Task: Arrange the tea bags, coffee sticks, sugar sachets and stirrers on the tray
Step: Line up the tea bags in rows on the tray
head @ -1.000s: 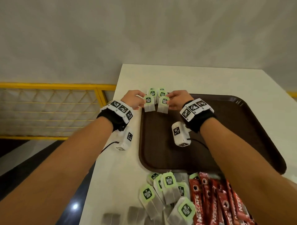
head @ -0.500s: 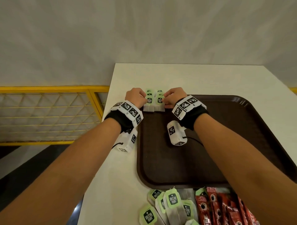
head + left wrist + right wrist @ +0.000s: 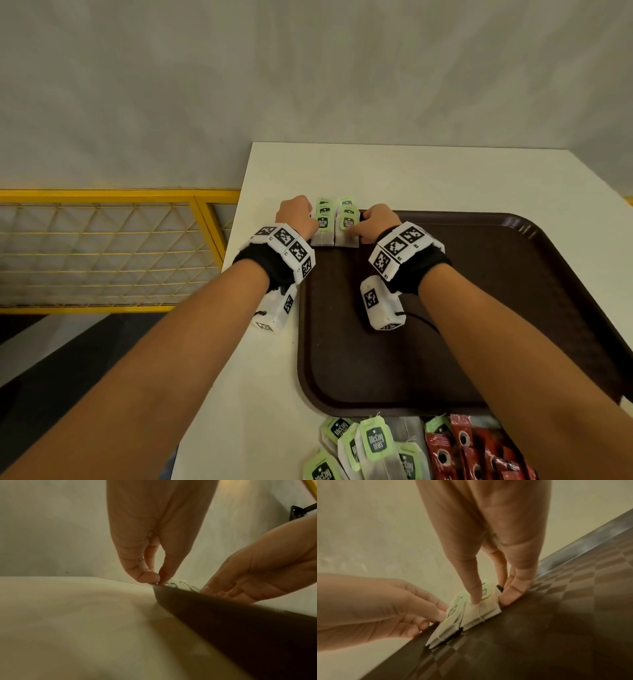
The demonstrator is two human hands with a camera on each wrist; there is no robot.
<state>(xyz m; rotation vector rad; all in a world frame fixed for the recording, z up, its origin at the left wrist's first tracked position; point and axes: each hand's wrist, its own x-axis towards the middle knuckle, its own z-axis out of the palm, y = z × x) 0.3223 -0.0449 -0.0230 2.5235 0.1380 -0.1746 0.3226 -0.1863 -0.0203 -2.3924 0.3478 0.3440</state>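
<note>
Two small stacks of green-tagged tea bags [image 3: 334,224] lie side by side in the far left corner of the brown tray [image 3: 479,308]. My left hand [image 3: 298,216] pinches the left stack from its left side, at the tray rim [image 3: 223,615]. My right hand [image 3: 376,222] holds the right stack. In the right wrist view its forefinger [image 3: 475,591] presses on top of the tea bags [image 3: 481,611] and its thumb lies against their right edge. The left wrist view shows only a sliver of the tea bags [image 3: 180,585] behind the rim.
Loose tea bags [image 3: 373,445] and red coffee sticks [image 3: 472,452] lie on the white table [image 3: 411,178] just in front of the tray's near edge. A yellow railing [image 3: 102,246] runs along the table's left side. A plain wall stands behind.
Both hands have brought the tea bags down from just above the tray onto its far left corner, where they now lie flat in two stacks.
</note>
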